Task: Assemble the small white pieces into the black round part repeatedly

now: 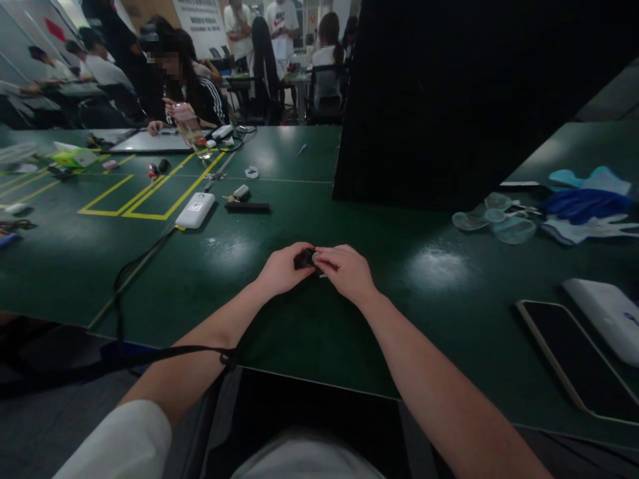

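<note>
Above the green table, near its front middle, my two hands meet. My left hand (pixel 281 269) has its thumb and fingers closed around a small black object (pixel 307 259), whose kind I cannot make out. Against that object my right hand (pixel 349 271) pinches, its thumb and forefinger at a small round pale disc (pixel 315 256). The disc sits at the object's right side; whether it lies in it or only touches it, I cannot tell. A thin pale edge shows just under the right fingertips. The fingers partly hide both pieces.
A big black panel (pixel 434 100) stands beyond my hands. To the right are gloves (pixel 584 203), a phone (pixel 574 359) and a white device (pixel 606 316). Left lie a white box (pixel 196 210), keys (pixel 234 196), a black bar (pixel 247 207) and a strap (pixel 124 362). A co-worker (pixel 184 86) sits opposite.
</note>
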Demonstrator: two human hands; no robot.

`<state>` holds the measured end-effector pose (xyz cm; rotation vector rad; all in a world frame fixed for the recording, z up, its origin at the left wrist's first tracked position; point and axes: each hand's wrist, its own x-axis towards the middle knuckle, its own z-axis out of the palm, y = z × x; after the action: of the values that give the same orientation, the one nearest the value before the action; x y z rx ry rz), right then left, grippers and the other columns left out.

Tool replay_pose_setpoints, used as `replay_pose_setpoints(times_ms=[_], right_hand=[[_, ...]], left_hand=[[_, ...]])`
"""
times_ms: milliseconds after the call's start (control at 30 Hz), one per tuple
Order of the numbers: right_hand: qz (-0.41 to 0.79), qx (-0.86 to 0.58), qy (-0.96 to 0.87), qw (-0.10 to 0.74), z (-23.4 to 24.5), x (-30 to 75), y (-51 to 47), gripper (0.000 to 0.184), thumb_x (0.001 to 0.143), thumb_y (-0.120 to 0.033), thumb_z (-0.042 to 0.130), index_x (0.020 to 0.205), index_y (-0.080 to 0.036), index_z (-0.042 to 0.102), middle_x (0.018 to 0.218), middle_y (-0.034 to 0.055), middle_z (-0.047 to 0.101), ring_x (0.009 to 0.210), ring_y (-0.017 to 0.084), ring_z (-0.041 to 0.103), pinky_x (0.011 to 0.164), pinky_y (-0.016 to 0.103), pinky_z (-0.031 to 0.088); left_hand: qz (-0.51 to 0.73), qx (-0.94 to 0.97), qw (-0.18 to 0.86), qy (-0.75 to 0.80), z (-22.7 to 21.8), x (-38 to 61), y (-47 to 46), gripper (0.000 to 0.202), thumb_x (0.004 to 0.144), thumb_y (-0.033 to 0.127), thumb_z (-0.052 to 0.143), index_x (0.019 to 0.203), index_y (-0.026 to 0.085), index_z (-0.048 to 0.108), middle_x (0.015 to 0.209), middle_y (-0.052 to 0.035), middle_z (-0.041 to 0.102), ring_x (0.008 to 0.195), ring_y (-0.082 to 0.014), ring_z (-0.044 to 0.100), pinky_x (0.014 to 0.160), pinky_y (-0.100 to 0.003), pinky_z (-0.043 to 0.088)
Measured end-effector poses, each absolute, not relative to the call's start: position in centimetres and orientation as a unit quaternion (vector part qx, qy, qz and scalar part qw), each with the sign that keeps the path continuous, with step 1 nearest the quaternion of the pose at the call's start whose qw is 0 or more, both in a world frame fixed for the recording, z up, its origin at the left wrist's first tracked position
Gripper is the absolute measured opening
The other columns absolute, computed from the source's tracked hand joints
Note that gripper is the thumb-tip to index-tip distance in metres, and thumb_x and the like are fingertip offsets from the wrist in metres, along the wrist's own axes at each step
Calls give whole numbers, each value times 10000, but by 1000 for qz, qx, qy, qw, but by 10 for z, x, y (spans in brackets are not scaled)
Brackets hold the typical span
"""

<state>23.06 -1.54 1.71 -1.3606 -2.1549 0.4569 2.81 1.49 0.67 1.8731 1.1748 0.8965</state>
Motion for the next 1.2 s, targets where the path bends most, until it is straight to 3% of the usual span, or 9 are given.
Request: replay_pose_setpoints(times_ms=[233, 367, 533, 700, 833, 1033, 1200], right_hand=[[204, -477, -785, 340, 9, 229, -5, 342, 982, -212, 494, 1229, -294, 716, 1357, 27, 664, 1310, 238, 557, 1105, 507, 431], [152, -501, -771, 362, 15, 246, -4, 364, 927, -191, 514, 1229, -235, 713, 1353, 79, 650, 1298, 269, 542, 1090, 523, 427], [147, -497, -828, 215, 28, 258, -19, 298, 836, -278, 639, 1112, -265, 750, 1189, 47, 714, 1152, 308, 595, 958, 519, 496], [82, -557, -819, 109, 21, 244, -25, 172, 842, -278, 645, 952, -246, 773, 1045, 100, 702, 984, 319, 622, 833, 528, 534], [73, -617, -767, 162, 21, 251, -21, 193, 853, -349, 657, 925, -202, 758, 1096, 155, 642, 970, 329, 621, 796, 522, 551], [202, -594, -692, 356, 30, 247, -26, 311, 990, -422, 473, 1170, -234, 643, 1029, 64, 680, 819, 204, 632, 713, 366, 533], [205, -577, -720, 328, 28, 234, -30, 259, 989, -379, 487, 1105, -228, 663, 986, 50, 695, 790, 190, 624, 677, 330, 490]], left_hand=[[352, 747, 334, 454, -1, 27, 15, 466, 726, 283, 811, 1172, 259, 676, 999, -65, 728, 930, -257, 684, 917, -443, 526], [349, 756, 321, 452, -3, 24, 19, 477, 704, 258, 813, 1160, 269, 671, 993, -60, 718, 915, -260, 678, 912, -443, 518], [347, 762, 288, 464, -6, 14, 26, 483, 674, 216, 816, 1133, 266, 674, 950, -58, 709, 856, -263, 666, 880, -424, 516], [366, 754, 277, 469, -6, 9, 26, 472, 646, 231, 843, 1092, 271, 693, 934, -59, 709, 856, -267, 664, 878, -413, 516], [373, 755, 284, 459, -3, 10, 24, 457, 654, 331, 857, 1084, 281, 708, 948, -63, 722, 845, -265, 666, 868, -415, 515], [354, 774, 265, 453, 0, 13, 20, 416, 680, 339, 833, 1080, 291, 726, 921, -50, 740, 834, -258, 685, 833, -391, 531], [339, 786, 254, 450, 0, 18, 17, 398, 695, 344, 814, 1081, 293, 729, 906, -43, 745, 831, -252, 696, 824, -392, 539]])
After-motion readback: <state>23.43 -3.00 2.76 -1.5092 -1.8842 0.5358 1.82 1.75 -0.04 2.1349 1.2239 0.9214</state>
